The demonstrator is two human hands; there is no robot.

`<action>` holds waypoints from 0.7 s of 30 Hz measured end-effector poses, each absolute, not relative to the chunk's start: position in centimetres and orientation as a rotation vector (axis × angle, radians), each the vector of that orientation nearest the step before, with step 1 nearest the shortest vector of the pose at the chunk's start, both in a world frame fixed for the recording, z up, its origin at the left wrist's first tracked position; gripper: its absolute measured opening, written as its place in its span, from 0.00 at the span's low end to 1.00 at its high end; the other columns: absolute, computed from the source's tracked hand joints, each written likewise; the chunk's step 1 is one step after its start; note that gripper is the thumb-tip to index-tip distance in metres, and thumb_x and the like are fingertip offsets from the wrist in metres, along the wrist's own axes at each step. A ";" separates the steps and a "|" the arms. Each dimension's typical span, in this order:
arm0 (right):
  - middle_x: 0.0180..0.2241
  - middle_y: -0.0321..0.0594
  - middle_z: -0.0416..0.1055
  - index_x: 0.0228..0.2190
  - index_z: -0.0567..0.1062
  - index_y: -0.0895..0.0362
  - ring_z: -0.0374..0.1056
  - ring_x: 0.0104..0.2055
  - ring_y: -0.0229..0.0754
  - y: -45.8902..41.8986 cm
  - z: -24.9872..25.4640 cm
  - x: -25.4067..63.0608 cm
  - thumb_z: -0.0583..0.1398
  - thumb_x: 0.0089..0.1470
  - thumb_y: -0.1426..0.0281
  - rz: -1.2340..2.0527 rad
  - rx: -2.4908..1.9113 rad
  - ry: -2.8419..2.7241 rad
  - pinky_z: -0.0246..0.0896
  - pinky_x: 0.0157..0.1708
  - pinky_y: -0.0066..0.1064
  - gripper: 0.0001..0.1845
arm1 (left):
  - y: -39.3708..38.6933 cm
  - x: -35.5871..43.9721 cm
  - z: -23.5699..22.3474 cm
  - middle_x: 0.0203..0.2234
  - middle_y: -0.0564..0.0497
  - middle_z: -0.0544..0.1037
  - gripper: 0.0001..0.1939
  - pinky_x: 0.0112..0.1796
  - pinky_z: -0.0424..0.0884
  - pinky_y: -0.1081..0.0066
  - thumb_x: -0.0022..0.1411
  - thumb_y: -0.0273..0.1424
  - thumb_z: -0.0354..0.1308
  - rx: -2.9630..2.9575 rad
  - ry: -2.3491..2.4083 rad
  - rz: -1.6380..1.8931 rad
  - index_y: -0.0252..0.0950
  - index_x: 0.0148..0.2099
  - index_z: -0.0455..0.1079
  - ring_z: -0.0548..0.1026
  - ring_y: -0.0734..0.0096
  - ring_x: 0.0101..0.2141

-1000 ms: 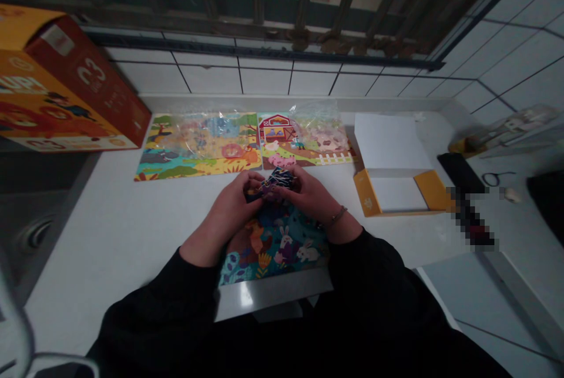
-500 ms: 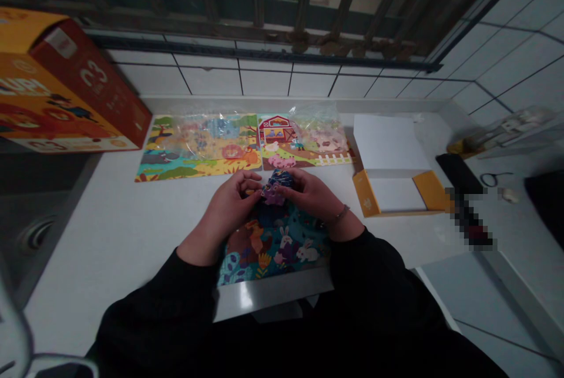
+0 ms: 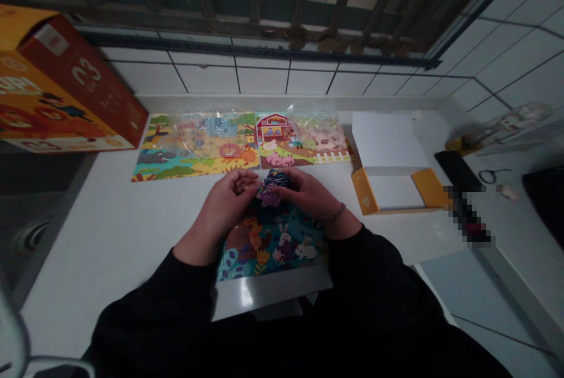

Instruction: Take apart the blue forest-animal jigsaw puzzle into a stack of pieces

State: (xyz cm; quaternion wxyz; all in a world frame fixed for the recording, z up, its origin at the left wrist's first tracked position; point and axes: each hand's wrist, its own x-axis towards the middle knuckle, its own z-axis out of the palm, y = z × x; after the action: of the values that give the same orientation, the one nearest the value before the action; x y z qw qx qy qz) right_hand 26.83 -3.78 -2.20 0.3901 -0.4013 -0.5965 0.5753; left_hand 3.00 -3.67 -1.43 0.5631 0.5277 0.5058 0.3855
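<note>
My left hand and my right hand meet at the middle of the white counter, both gripping a small bundle of dark blue and purple puzzle pieces. Directly under my hands lies a colourful forest puzzle board with rabbits and plants. Black sleeves cover both forearms, and a thin bracelet shows on my right wrist.
Two more puzzle boards lie at the back under clear plastic bags: a safari scene and a farm scene. An orange-red box stands at the left, an open yellow and white box at the right. A sink is far left.
The hands have shifted the bundle of pieces slightly between them, and the left fingers have loosened a little. The view has moved a bit to the right.
</note>
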 end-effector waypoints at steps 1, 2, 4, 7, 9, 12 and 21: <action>0.47 0.41 0.83 0.51 0.79 0.52 0.79 0.47 0.47 -3.8 -2.0 26.8 0.73 0.59 0.47 1.471 -1.021 -1.472 0.78 0.49 0.41 0.28 | -3.6 3.0 -1.4 0.41 0.47 0.85 0.23 0.38 0.78 0.65 0.60 0.43 0.72 1.235 1.187 0.901 0.39 0.53 0.75 0.83 0.63 0.38; 0.47 0.41 0.83 0.51 0.79 0.51 0.80 0.46 0.47 -3.8 -1.8 26.8 0.73 0.59 0.46 1.478 -1.021 -1.424 0.79 0.48 0.41 0.29 | -3.6 3.0 -1.3 0.40 0.48 0.85 0.24 0.38 0.78 0.65 0.60 0.44 0.73 1.226 1.179 0.886 0.39 0.54 0.75 0.82 0.64 0.37; 0.47 0.40 0.84 0.52 0.78 0.51 0.80 0.46 0.47 -3.8 -1.5 26.8 0.73 0.59 0.46 1.487 -1.015 -1.338 0.79 0.48 0.40 0.29 | -3.6 3.0 -1.2 0.38 0.49 0.85 0.27 0.39 0.78 0.64 0.60 0.46 0.74 1.208 1.150 0.854 0.39 0.56 0.74 0.82 0.63 0.36; 0.48 0.40 0.85 0.53 0.78 0.50 0.81 0.47 0.47 -3.9 -1.3 26.8 0.73 0.59 0.44 1.485 -1.029 -1.266 0.80 0.48 0.39 0.31 | -3.6 3.1 -1.1 0.38 0.48 0.85 0.24 0.39 0.79 0.62 0.60 0.47 0.75 1.239 1.118 0.825 0.40 0.52 0.75 0.83 0.61 0.37; 0.47 0.40 0.85 0.53 0.78 0.50 0.81 0.46 0.47 -4.0 -1.2 26.8 0.72 0.59 0.43 1.478 -1.050 -1.247 0.80 0.47 0.39 0.32 | -3.8 3.1 -0.8 0.35 0.50 0.84 0.22 0.36 0.77 0.64 0.60 0.48 0.75 1.306 1.140 0.801 0.41 0.47 0.76 0.82 0.60 0.35; 0.46 0.40 0.85 0.53 0.78 0.50 0.82 0.45 0.47 -4.0 -1.2 26.8 0.72 0.59 0.43 1.451 -1.056 -1.223 0.80 0.47 0.40 0.31 | -4.0 3.1 -0.3 0.27 0.53 0.79 0.18 0.29 0.71 0.68 0.61 0.48 0.74 1.392 1.193 0.768 0.41 0.42 0.76 0.77 0.64 0.28; 0.50 0.42 0.82 0.56 0.77 0.50 0.80 0.49 0.48 -4.2 -1.2 26.9 0.72 0.61 0.46 1.354 -1.030 -1.416 0.79 0.51 0.42 0.30 | -4.0 2.9 -0.4 0.30 0.51 0.83 0.19 0.29 0.71 0.69 0.62 0.49 0.73 1.407 1.192 0.746 0.40 0.41 0.78 0.79 0.63 0.30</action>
State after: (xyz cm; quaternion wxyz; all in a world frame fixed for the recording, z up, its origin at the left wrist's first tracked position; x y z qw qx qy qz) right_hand 26.94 -4.21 -1.15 0.4475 -0.4162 -0.5719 0.5472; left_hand 2.91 -4.04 -0.41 0.5448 0.5932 0.5026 0.3143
